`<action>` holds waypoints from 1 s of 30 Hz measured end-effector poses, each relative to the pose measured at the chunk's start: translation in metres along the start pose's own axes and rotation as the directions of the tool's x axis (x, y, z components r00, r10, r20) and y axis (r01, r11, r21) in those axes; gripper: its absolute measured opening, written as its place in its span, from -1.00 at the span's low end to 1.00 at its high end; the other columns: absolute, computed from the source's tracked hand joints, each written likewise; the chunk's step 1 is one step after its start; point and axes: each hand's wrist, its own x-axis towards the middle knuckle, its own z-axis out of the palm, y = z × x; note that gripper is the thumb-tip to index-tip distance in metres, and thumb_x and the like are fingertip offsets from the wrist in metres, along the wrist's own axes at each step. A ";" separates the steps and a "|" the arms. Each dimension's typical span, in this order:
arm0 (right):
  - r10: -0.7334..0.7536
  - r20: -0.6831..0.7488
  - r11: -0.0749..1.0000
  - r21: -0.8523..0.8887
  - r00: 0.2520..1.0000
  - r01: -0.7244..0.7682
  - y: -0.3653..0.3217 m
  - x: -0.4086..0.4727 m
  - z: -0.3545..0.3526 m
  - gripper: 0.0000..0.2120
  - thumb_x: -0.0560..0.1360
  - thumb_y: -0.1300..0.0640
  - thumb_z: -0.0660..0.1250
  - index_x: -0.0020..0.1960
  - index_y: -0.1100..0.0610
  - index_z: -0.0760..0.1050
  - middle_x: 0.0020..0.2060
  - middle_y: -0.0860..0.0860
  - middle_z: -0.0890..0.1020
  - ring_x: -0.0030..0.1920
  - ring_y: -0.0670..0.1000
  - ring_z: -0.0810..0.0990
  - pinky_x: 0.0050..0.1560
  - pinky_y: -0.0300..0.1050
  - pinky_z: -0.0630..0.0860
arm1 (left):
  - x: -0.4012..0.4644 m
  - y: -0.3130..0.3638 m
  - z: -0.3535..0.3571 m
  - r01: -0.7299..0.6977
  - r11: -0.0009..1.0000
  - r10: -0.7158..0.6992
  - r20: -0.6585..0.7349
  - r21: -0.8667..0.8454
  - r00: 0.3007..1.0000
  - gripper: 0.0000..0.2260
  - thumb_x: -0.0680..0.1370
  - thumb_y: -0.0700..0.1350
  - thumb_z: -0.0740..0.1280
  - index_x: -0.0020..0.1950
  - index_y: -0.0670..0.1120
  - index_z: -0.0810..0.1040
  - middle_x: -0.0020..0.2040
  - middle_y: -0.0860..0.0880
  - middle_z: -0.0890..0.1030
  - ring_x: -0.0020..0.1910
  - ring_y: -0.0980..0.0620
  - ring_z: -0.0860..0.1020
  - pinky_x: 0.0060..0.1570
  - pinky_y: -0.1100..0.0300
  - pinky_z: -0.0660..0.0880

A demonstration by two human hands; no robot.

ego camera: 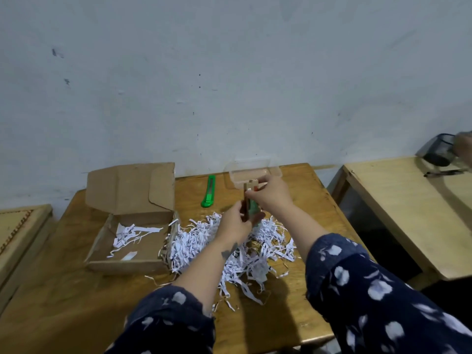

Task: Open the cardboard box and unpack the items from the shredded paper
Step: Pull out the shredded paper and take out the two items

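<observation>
The cardboard box [132, 264] lies open at the table's left, lid flap up against the wall, with only a few white paper strips inside. A heap of white shredded paper [229, 249] covers the table to its right. Above the heap, my left hand [233, 224] and my right hand [274, 194] together hold a small stack of flat items [249, 200], brown and green, upright. My right fingers pinch its top end. My left hand grips its lower end. What the items are is too blurred to tell.
A green utility knife [209, 191] lies behind the heap. A clear plastic tub [251, 172] stands by the wall behind my right hand. A second table [398, 210] at right carries a dark container [438, 150]. Another wooden surface [18, 231] sits at left.
</observation>
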 end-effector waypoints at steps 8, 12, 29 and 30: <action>0.174 -0.167 0.981 0.121 0.971 -0.155 0.051 0.015 -0.039 -0.61 0.38 0.13 0.45 0.16 0.09 0.44 0.03 0.10 0.62 0.02 0.12 0.61 0.01 0.10 0.60 | 0.014 0.002 0.031 -0.115 0.925 0.070 0.133 0.363 0.989 -0.82 0.44 -0.03 0.47 0.00 -0.01 0.59 -0.18 0.10 0.61 -0.15 0.04 0.59 -0.03 0.06 0.56; 0.158 -0.212 0.982 -0.065 0.964 -0.175 0.073 0.024 -0.056 -0.56 0.42 0.14 0.40 0.29 0.08 0.46 0.14 0.11 0.60 0.10 0.12 0.58 -0.04 -0.02 0.54 | 0.015 0.000 0.043 -0.320 0.653 0.266 0.187 0.687 0.946 -0.71 0.54 0.04 0.33 0.25 0.12 0.50 0.26 0.11 0.52 0.29 0.02 0.42 0.22 0.00 0.31; 0.183 -0.277 0.895 -0.350 0.943 -0.276 0.132 0.070 -0.033 -0.66 0.50 0.01 0.34 0.24 0.09 0.50 0.16 0.10 0.53 0.18 0.12 0.47 0.21 0.05 0.46 | 0.026 -0.021 0.057 -0.365 0.645 0.324 0.193 0.671 0.926 -0.72 0.61 0.07 0.10 0.25 0.18 0.50 0.29 0.25 0.49 0.33 0.20 0.31 0.17 0.11 0.00; 0.147 -0.290 0.874 -0.410 0.946 -0.261 0.129 0.067 -0.033 -0.63 0.51 0.00 0.32 0.28 0.07 0.46 0.25 0.10 0.48 0.28 0.15 0.40 0.28 0.09 0.38 | 0.026 -0.017 0.054 -0.358 0.657 0.331 0.173 0.663 0.928 -0.72 0.61 0.03 0.10 0.23 0.18 0.50 0.28 0.25 0.49 0.32 0.21 0.32 0.15 0.13 0.00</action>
